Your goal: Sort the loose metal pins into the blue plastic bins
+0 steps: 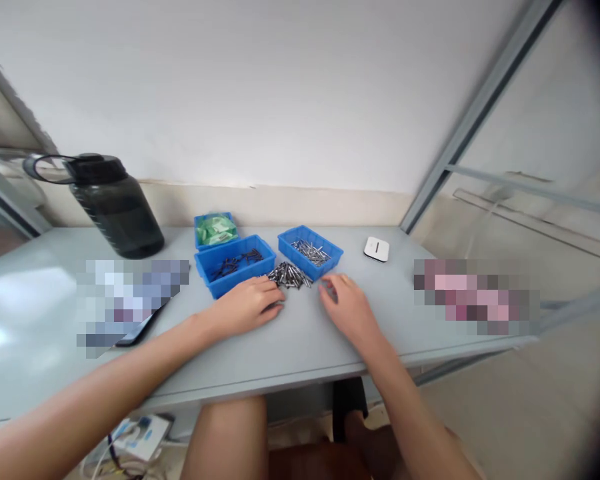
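Note:
A small pile of slim metal pieces (289, 275), dark and silver mixed, lies on the table between my hands. They look like screws or rivets, too small to tell which. My left hand (250, 305) rests at the pile's left edge, fingers stretched toward it and thumb apart. To the right of the pile, my right hand (349, 308) hovers near or on the table with fingers loosely bent and a gap to the thumb. Behind my left hand stands a blue bin (215, 287) of dark pieces; another blue bin (325, 267), behind the pile, contains silver ones.
A smaller blue bin (197, 233) with green packets (217, 230) sits at the back. A large dark water bottle (120, 210) stands back left. A white square device (377, 248) lies at right. Blurred patches cover items at both sides of the grey table (290, 353).

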Tool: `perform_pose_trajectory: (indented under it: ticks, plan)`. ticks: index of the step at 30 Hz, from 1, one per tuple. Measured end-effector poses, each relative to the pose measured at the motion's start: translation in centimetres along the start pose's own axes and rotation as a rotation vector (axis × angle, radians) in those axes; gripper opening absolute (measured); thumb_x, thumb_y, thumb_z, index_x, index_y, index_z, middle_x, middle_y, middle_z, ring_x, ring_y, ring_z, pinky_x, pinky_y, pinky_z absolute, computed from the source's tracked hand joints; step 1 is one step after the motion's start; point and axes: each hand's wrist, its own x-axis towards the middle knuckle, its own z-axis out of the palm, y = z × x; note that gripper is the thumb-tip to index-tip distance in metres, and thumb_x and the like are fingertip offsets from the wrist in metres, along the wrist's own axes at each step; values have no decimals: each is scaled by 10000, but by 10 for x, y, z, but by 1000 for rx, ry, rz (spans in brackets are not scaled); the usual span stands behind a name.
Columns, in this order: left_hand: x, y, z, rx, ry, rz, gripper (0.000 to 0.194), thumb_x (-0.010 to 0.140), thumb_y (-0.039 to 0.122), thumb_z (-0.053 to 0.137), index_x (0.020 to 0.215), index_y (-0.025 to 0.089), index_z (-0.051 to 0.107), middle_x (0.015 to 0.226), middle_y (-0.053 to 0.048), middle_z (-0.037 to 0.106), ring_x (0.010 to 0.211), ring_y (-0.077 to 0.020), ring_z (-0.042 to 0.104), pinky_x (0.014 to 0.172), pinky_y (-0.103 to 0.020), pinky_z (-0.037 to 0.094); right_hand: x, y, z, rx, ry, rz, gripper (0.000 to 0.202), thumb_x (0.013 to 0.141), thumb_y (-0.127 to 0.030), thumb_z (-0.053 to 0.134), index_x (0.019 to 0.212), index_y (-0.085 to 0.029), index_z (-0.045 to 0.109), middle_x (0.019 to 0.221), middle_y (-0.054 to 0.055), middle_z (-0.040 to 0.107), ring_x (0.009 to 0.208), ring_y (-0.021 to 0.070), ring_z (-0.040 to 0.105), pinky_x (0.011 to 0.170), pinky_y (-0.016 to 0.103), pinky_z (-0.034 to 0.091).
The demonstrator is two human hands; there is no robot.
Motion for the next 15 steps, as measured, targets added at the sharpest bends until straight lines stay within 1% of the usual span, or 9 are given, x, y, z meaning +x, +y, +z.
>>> perform_pose_trajectory:
  ticks: [1, 2, 5, 9, 12, 15]
  plan:
    - [-1, 0, 1, 17, -9, 1, 244, 952, 270, 435, 1024, 174, 648, 923, -65, 658, 900, -200, 598, 883, -344, 433, -6, 0, 3, -16, -60, -44, 199, 908, -232, 477, 1049, -186, 610, 980, 83, 637, 933, 234, 580, 809, 350, 453]
    - [-1, 1, 1, 32, -18, 2, 249, 956, 271, 428, 1025, 175, 647, 923, -65, 655, 900, -199, 592, 882, -343, 429, -10, -1, 6, -39, -87, -92, 216, 902, -223, 482, 1071, -183, 611, 1009, 97, 631, 962, 248, 566, 834, 371, 448]
    - [-2, 2, 1, 72, -26, -7, 260, 963, 273, 412, 1031, 179, 645, 930, -68, 647, 896, -198, 577, 846, -333, 428, -13, 0, 8, -43, -117, -184, 262, 906, -216, 473, 1129, -180, 605, 1043, 104, 622, 987, 259, 545, 886, 402, 437]
    - [-2, 3, -2, 151, -24, -54, 257, 962, 272, 412, 1032, 177, 640, 926, -70, 639, 894, -207, 577, 812, -335, 433, -10, 0, 7, -45, -138, -197, 295, 916, -209, 457, 1168, -167, 605, 1084, 106, 613, 998, 259, 533, 915, 411, 433]
    - [-2, 4, -2, 219, -46, -115, 245, 957, 276, 410, 951, 170, 631, 876, -62, 643, 855, -210, 597, 775, -333, 443, -9, -1, 5, -51, -154, -198, 311, 925, -210, 443, 1188, -160, 601, 1107, 108, 609, 1004, 257, 527, 926, 413, 432]
    - [-2, 5, 1, 282, -62, -200, 255, 956, 290, 395, 852, 175, 597, 813, -52, 648, 780, -210, 616, 671, -315, 437, -10, -3, 4, -34, -164, -187, 300, 926, -213, 451, 1172, -149, 609, 1113, 105, 612, 1017, 250, 523, 942, 402, 426]
